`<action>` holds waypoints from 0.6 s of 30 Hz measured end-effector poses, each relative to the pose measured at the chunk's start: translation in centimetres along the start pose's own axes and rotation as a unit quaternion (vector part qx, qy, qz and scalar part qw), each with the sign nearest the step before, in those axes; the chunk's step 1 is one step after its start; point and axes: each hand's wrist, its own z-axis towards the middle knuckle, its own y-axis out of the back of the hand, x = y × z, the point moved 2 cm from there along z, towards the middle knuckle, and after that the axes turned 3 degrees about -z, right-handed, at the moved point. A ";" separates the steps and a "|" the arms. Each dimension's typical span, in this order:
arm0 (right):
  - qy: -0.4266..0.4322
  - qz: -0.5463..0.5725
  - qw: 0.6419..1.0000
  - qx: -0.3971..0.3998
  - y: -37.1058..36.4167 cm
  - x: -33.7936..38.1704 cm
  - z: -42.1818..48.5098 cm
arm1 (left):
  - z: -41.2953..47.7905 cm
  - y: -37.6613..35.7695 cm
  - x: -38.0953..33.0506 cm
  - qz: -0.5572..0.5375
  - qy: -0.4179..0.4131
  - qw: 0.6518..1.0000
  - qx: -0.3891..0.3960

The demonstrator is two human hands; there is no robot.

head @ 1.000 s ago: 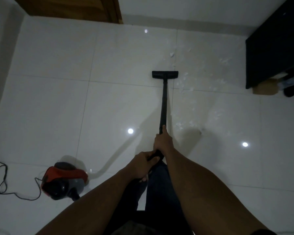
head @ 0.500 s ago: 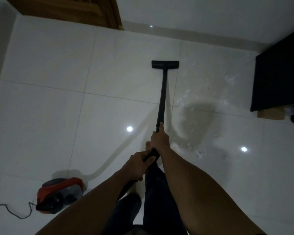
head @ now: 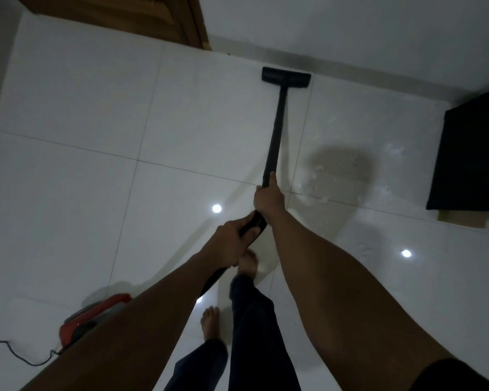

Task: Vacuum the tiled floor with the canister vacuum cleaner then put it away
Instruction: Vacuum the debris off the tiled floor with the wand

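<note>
R hand (head: 267, 200) has its fingers wrapped round the black vac wand (head: 277, 131), L hand (head: 229, 241) grasps the handle lower down, floor head (head: 286, 77) flat on the tiled floor (head: 96, 108) near the far wall (head: 350, 29), red canister (head: 93, 320) back-left, partly hidden by the L forearm.

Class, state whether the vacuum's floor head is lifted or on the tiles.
Resting: floor head sits flush on the tile, no gap beneath.
</note>
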 end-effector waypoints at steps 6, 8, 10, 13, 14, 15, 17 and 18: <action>0.017 0.028 0.999 -0.016 1.2 3.0 1.1 | 1.3 1.7 -2.3 0.001 -0.024 0.999 -0.026; 0.015 0.033 0.999 -0.024 1.1 3.0 0.4 | 1.0 1.8 -2.0 -0.003 -0.025 0.999 -0.028; 0.011 0.034 0.999 -0.027 1.0 2.3 -0.2 | 0.2 1.5 -1.6 -0.003 -0.021 1.000 -0.021; 0.003 0.030 0.999 -0.029 1.2 1.6 -0.7 | -0.4 1.1 -1.4 0.005 -0.022 1.000 -0.019; 0.001 0.029 0.999 -0.029 1.3 1.5 -0.6 | -0.4 1.1 -1.5 0.007 -0.024 0.999 -0.020; 0.000 0.027 0.999 -0.029 1.4 1.4 -0.5 | -0.4 1.0 -1.6 0.007 -0.027 0.999 -0.019; 0.000 0.022 0.999 -0.033 1.7 1.6 0.0 | -0.1 0.9 -2.1 0.009 -0.034 0.999 -0.017; 0.000 0.020 0.999 -0.032 1.8 1.8 0.4 | 0.0 0.8 -2.3 0.012 -0.038 0.999 -0.018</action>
